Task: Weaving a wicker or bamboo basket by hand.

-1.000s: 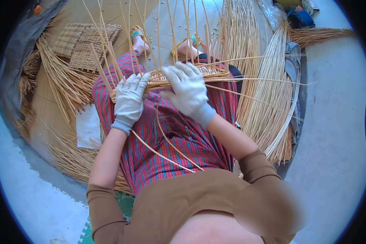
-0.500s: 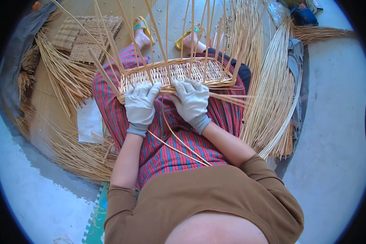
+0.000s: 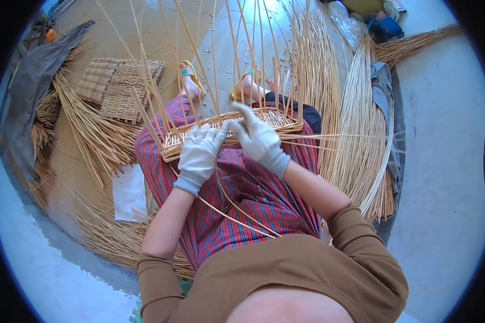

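Note:
A shallow rectangular wicker basket (image 3: pixel 172 141) lies tilted across my lap, its left end nearer me. Tall upright stakes (image 3: pixel 216 72) rise all round its rim. My left hand (image 3: pixel 198 156), in a pale work glove, is closed over the near rim left of the middle. Just right of it, my gloved right hand (image 3: pixel 261 141) is above the same edge, fingers stretched and apart, the index raised, thumb side close to the left hand. Loose weaving strands (image 3: pixel 229 215) trail from the rim toward my waist. More strands (image 3: pixel 318 141) stick out to the right. What lies under my fingers is hidden.
Long bundles of pale wicker rods (image 3: pixel 355 140) lie on the right, with more rods (image 3: pixel 91 124) at left. Two woven mats (image 3: pixel 132 89) are at far left. A paper sheet (image 3: pixel 129 194) lies beside my left leg. Grey cloth (image 3: pixel 35 91) borders the left side.
My right hand has lifted off the rim, its fingers spreading and index rising. The basket has tilted, its left end lower in view. My left hand stays on the rim; the view shifted slightly.

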A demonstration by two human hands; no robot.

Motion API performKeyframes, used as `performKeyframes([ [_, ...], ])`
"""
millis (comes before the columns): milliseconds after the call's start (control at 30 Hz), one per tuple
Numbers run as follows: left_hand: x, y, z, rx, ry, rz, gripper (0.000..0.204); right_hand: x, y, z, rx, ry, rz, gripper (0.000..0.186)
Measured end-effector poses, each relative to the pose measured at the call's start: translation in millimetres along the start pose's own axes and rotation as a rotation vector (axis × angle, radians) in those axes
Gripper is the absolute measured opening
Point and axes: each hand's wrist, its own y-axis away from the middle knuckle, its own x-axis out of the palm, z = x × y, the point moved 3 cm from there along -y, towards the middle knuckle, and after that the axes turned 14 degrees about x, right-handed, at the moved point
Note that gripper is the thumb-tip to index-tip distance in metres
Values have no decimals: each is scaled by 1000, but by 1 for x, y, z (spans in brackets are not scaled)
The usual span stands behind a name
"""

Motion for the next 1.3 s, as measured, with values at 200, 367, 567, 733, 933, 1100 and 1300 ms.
performKeyframes([
  [200, 2, -12, 1, -127, 302, 123, 52, -6, -84, 41, -106, 182, 180, 32],
  [367, 0, -7, 0, -88, 271, -4, 50, -32, -81, 48, -246, -21, -63, 13],
  [567, -3, -15, 11, -54, 348, 51, 51, -42, 34, 8, 370, -487, 608, 55],
  [733, -7, -20, 6, 5, 298, 55, 45, -1, 43, -89, 861, -947, 357, 65],
  [933, 1, -15, 4, 33, 302, 19, 44, 5, 58, -91, 893, -1088, 123, 39],
  [1100, -5, -23, 4, -122, 459, 91, 38, -13, 73, -72, 746, -1051, 42, 17],
  [1300, -5, -28, -1, -260, 463, 47, 28, -63, -24, -42, 120, -463, -5, 15],
])
